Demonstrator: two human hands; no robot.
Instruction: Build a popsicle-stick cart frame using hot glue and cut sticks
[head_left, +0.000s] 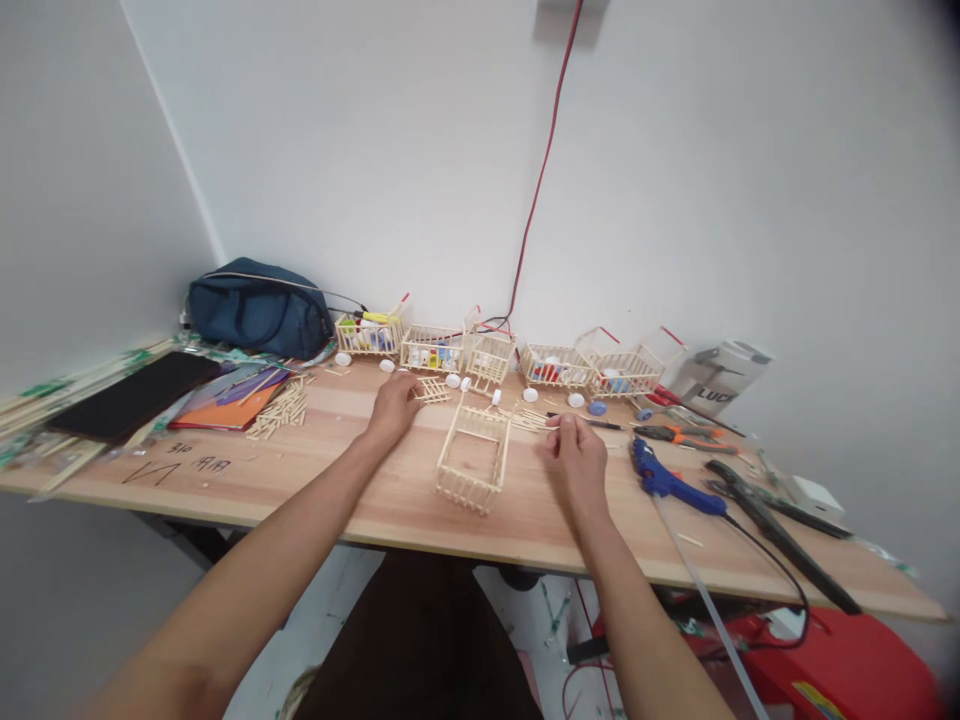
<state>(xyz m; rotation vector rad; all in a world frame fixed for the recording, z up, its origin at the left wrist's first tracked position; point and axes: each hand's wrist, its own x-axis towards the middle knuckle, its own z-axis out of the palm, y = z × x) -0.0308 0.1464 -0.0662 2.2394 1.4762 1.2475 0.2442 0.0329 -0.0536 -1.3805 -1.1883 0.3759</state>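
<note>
My left hand is closed at the left edge of a small flat lattice panel made of thin wooden sticks. Just to the right of the middle, my right hand has its fingers pinched together; what is in them, if anything, is too small to make out. A loose pile of sticks and a thin black tool lie beside its fingertips. Between both hands stands an open-topped stick basket frame, touched by neither. Small white wheels sit behind it.
Several finished miniature stick carts line the wall. At right lie a blue glue gun with its cable, orange-handled pliers and a black long-handled tool. Left are cut sticks, an orange folder, a black tablet and a blue bag.
</note>
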